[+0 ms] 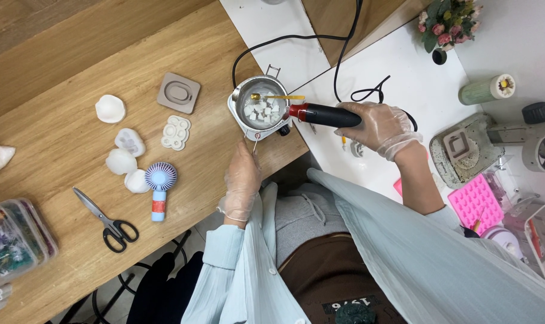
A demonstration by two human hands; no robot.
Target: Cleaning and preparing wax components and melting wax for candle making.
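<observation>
While the wooden table (74,120) spreads out to the left of both gloved hands, a white surface (416,102) lies under and beyond the right hand (380,128), so each hand works over its own ground with the small metal melting pot (260,108) between them at the table's corner. That pot sits just ahead of the left hand (242,183) and just left of the right one, on a small base, holding white chunks (263,111) and a spoon with a yellow handle (278,97) laid across the rim, probably parked there so it stays within reach.

Closed around the black handle (323,115), the right hand holds the pot level, a grip that looks meant to steady it. A black cable (344,48) runs away beyond this hand (it seems to feed the base). The left hand is nearly closed, fingertips pinched on a thin stick (254,146) whose far end points at the pot's near edge; what the tip touches I cannot tell.

Well left of the left hand lie a handheld fan (159,186), scissors (107,221) and several white silicone moulds (128,144), set apart from the hot pot. A pink mould tray (475,201) and a grey stand (464,150) sit to the right of the right forearm, and a small bunch of flowers (448,21) stands far beyond it.
</observation>
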